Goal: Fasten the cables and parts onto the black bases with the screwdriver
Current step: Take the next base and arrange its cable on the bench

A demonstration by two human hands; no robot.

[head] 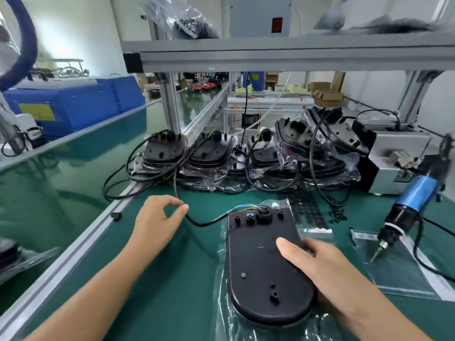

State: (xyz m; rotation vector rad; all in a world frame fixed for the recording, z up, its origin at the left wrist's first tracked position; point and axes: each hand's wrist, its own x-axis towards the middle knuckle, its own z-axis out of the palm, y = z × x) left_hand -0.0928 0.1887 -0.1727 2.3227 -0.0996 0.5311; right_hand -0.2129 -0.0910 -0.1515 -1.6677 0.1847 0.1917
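My left hand, left of centre in the frame, pinched the black cable between thumb and forefinger, the other fingers curled loosely beneath. My right hand, at lower right, gripped the black base by its right edge, the thumb laid flat across its top and the fingers tucked out of sight under the rim.

The base lay lengthwise in the lower centre of the frame, on a sheet of clear plastic wrap spread over the green table. From my pinch the cable dipped and rose to the far end of the base, where its thin coloured wires fanned out beside a round black fitting among several small posts.

At the right of the frame the screwdriver, with a blue body and a black nose, hung tilted with its tip low over a flat plastic bag; I could not tell whether the tip touched it. A scatter of small black screws lay on the table between the base and the screwdriver.

Across the middle of the frame, behind my hands, stood a row of stacked bases in plastic, their cables looping over the table edge. A grey metal box sat at the right end of that row.
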